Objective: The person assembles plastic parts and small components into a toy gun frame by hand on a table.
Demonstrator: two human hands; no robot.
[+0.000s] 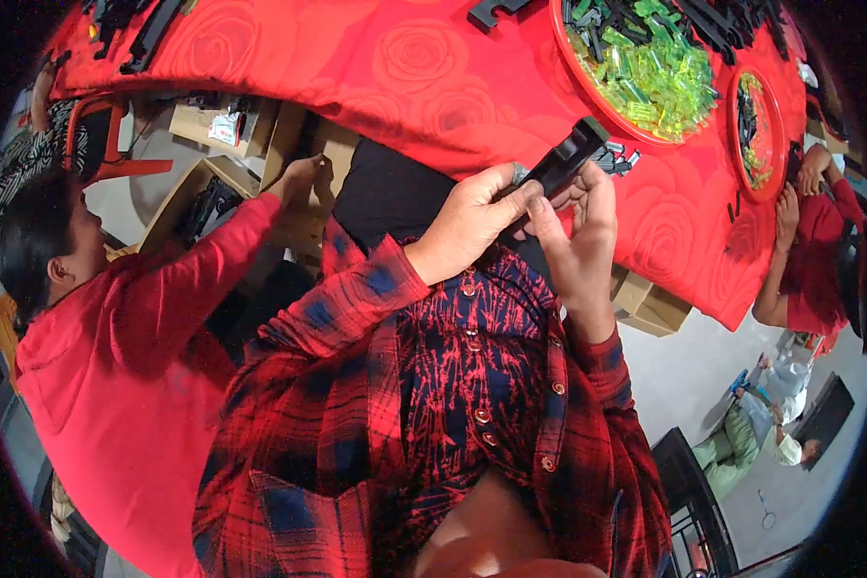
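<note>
Just above the near edge of the red-clothed table, a long black plastic part [568, 157] is held at a slant, its notched far end pointing up and right. My left hand [467, 223] is closed round its lower left side, thumb on top. From the right, my right hand [585, 226] pinches the part's lower end, with its thumb close to my left thumb and its fingers curled behind. Whether something small sits between the fingertips is hidden. Beyond the part, several small dark and clear pieces [615, 160] lie on the cloth.
A red tray [561, 48] of yellow-green clear pieces and black parts stands at the far right, beside a smaller red tray [778, 120]. Black parts [149, 39] lie far left. Cardboard boxes [178, 197] stand below. A person in red [130, 337] reaches in from the left; another person [819, 250] sits right.
</note>
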